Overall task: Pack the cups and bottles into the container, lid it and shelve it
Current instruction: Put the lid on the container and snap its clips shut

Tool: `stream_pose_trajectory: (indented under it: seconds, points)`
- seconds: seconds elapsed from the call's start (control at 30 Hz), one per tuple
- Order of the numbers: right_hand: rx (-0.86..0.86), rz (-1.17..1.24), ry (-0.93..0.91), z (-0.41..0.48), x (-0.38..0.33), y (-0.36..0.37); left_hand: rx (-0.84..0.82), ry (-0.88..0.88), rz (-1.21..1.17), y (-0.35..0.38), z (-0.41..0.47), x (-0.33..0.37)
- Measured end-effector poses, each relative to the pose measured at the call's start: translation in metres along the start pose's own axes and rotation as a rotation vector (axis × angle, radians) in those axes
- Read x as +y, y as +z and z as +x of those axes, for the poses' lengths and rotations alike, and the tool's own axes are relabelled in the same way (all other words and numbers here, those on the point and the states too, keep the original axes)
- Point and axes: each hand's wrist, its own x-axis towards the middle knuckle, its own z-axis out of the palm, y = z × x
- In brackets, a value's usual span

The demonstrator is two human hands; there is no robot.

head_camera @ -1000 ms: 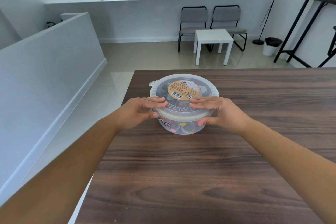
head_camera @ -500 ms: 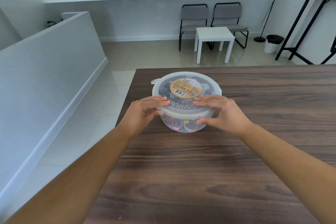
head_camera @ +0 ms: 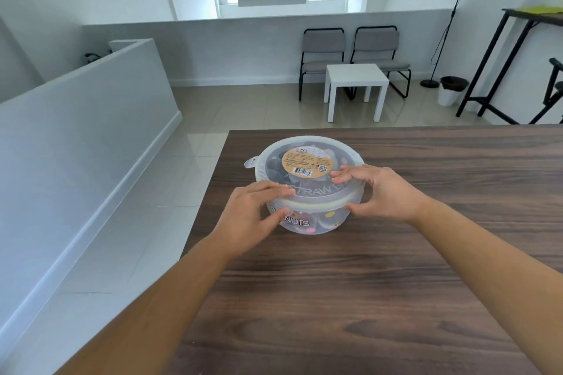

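A round clear plastic container (head_camera: 307, 224) stands near the left far corner of the dark wooden table (head_camera: 380, 283). Its translucent lid (head_camera: 274, 152), with a tan round label and a small tab at the left, sits on top. Cups and other items show dimly through the wall and lid. My left hand (head_camera: 253, 216) grips the container's near-left side, fingers over the lid rim and thumb on the wall. My right hand (head_camera: 380, 192) grips the near-right side the same way.
The table's left edge (head_camera: 207, 207) lies close beside the container, with tiled floor and a low white wall beyond. Farther back stand a small white side table (head_camera: 356, 79), two grey chairs, a bin and a black-legged high table (head_camera: 530, 15) at the right.
The view has tilted up a little. Both hands have slid apart along the lid's rim, from meeting at the front toward the container's left and right sides.
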Motion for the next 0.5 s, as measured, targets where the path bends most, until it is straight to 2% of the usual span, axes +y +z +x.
stream_pose_trajectory:
  seconds: [0.1,0.2,0.33,0.5]
  points:
    - [-0.022,-0.102,0.027,0.003,-0.013,0.003,-0.084,-0.076,0.083,-0.012,0.022,-0.013]
    - [0.033,-0.130,-0.018,0.006,-0.034,0.030,-0.181,-0.152,0.204,-0.018,0.041,-0.028]
    - [0.218,-0.097,-0.013,0.005,-0.044,0.060,-0.116,-0.185,0.166,-0.011,0.040,-0.034]
    - [0.153,-0.037,0.001,-0.002,-0.028,0.042,-0.025,-0.172,0.155,-0.004,0.022,-0.027]
